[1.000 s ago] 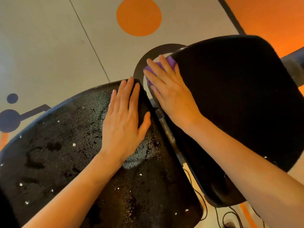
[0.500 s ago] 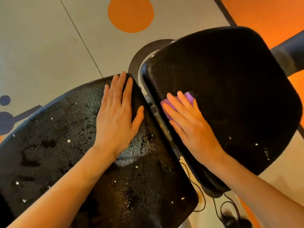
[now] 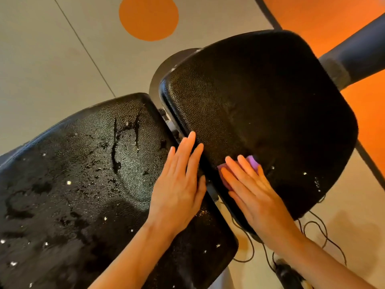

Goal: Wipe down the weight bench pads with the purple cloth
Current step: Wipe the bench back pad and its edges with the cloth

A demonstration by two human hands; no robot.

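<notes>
Cloth (image 3: 253, 160) is soft, thin & light, prob. best pushed flat under a palm, not pinched; it sits low on the right pad (image 3: 260, 113), pressed under the flat right hand (image 3: 253, 191). Left hand (image 3: 180, 183) lies flat w/ straight fingers on the wet left pad (image 3: 83, 174). Most of the cloth is hidden by fingers, only two purple bits show, & the left pad's near end is cut off.

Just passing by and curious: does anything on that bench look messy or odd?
Yes. The left pad is covered in wet streaks and pale specks, while the right pad, under the purple cloth, shows only a few specks.
</notes>
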